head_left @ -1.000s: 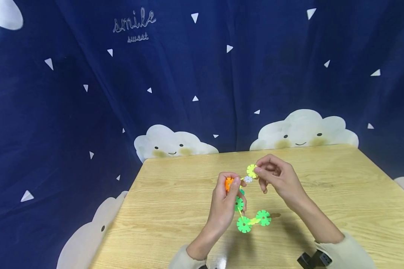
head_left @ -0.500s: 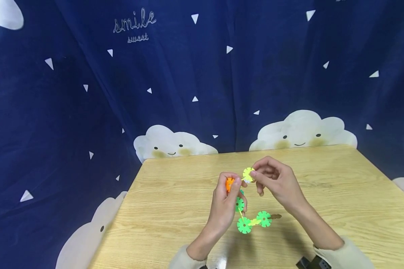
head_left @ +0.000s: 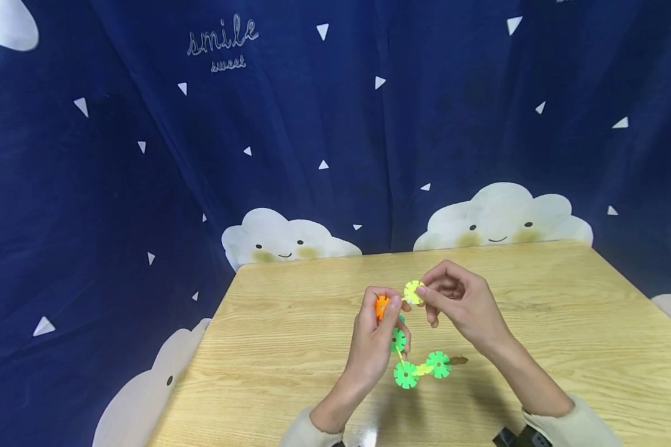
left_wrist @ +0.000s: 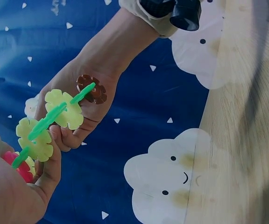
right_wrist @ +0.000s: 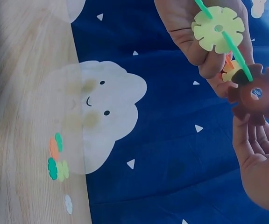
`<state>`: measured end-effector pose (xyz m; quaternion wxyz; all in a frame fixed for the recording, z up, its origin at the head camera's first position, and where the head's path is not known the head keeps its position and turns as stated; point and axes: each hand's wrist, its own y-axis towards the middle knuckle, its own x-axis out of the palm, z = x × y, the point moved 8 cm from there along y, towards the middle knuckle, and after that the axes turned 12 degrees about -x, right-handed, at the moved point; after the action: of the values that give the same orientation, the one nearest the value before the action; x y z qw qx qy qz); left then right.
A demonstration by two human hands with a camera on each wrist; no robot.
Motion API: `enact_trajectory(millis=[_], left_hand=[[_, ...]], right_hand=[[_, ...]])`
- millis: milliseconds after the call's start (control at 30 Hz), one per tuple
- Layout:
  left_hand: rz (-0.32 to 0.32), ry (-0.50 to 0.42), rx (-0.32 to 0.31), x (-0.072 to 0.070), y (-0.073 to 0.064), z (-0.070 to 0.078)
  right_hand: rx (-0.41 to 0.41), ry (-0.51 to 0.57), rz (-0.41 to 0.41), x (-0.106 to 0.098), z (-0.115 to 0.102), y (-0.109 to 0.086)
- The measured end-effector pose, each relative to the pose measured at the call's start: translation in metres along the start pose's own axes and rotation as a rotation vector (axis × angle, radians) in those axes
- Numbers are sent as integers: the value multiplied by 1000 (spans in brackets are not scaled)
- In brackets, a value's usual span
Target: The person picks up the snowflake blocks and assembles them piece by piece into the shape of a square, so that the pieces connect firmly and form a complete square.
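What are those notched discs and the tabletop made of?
The notched discs look like smooth plastic, given their even colours and crisp slots. The tabletop shows wood grain and a glare spot, so perhaps varnished wood or printed laminate.

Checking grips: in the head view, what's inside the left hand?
An orange disc shows partly in the left hand; its remainder, and anything deeper, is covered by that hand.

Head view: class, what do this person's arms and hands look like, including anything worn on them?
The left hand and right hand are ungloved. The left sleeve and right sleeve are pale cream. A black, boxy device sits at the right cuff; only a dark sliver shows at the left.
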<state>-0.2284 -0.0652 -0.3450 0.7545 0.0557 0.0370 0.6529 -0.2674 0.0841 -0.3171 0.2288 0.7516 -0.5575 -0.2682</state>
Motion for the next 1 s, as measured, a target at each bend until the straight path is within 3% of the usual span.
enact_trajectory(millis=[400,700,1000], left_hand=[[-22,24,10,2,-1,0],[-31,53,59,2,-1,6],[-77,11,84,4,-1,6]], right_hand=[[-6,34,-6,5,-1,-3],[-16,63,-9,7,-5,1],[-14,115,7,10,-9,1]])
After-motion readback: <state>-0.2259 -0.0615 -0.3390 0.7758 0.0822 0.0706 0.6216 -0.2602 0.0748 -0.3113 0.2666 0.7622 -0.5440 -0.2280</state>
